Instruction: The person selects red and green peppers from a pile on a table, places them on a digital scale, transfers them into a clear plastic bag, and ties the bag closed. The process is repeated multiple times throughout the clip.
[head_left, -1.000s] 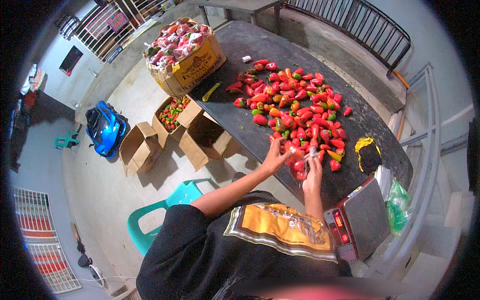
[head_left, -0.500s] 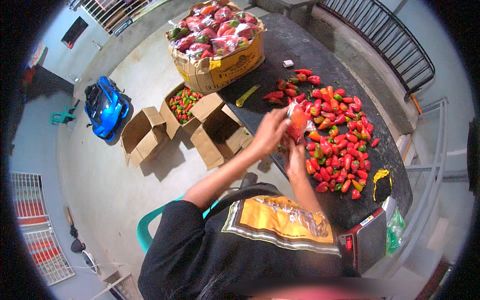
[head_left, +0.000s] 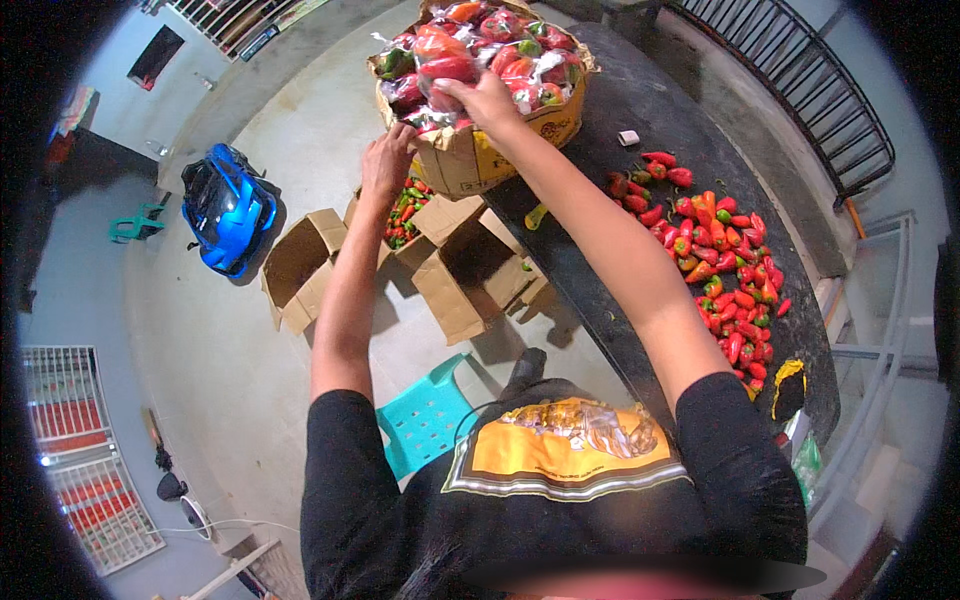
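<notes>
My right hand [head_left: 482, 105] grips a clear plastic bag of red peppers [head_left: 443, 55] over the cardboard box [head_left: 540, 135], which is full of similar bags and stands at the table's far end. My left hand [head_left: 388, 155] has its fingers curled at the box's front left rim; whether they hold the rim or something else is too small to tell. Loose red, orange and green peppers [head_left: 735, 265] lie spread on the right part of the dark table [head_left: 650, 95].
On the floor stand open cardboard boxes [head_left: 450, 290], one holding small peppers [head_left: 405, 215]. A blue toy car [head_left: 225, 215] is to the left, a teal plastic chair [head_left: 420, 410] below me. A yellow-and-black cloth [head_left: 785, 385] lies at the table's right end; a metal railing [head_left: 790, 90] stands behind.
Both hands have moved up and left, away from the loose peppers to the box. The bag in my right hand is now over the box; my left hand has left the bag.
</notes>
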